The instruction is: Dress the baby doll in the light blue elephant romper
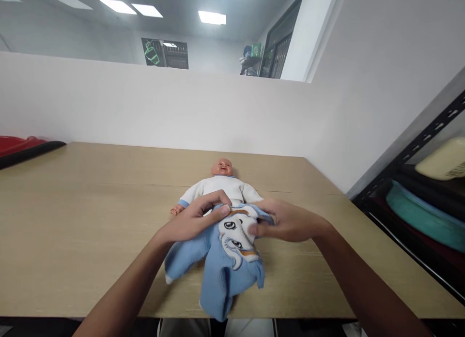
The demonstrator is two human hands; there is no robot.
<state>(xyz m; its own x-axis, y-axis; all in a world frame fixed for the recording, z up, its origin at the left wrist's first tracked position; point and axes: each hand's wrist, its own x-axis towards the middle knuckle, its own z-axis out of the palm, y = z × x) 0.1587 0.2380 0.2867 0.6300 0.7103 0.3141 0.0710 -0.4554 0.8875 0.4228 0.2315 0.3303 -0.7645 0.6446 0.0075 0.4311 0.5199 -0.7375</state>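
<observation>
A baby doll [222, 167] lies on its back on the table, head toward the wall, in a white top [223, 186] with blue cuffs. Blue fleece overalls [214, 259] with an embroidered animal face cover its lower body, the legs pointing toward me. My left hand [196, 218] pinches the upper edge of the overalls at the doll's waist between thumb and fingers. At the other side of that edge, my right hand [281, 220] grips the cloth, its thumb on the embroidered face and its fingers partly hidden behind the fabric. One doll hand shows past my left hand.
The wooden table [109, 196] meets a white wall [163, 104] at the back. A red item with a black rim [32, 150] sits at the far left. To the right, a black metal shelf [410, 155] holds a teal basin [425, 213] and a cream bottle [443, 160].
</observation>
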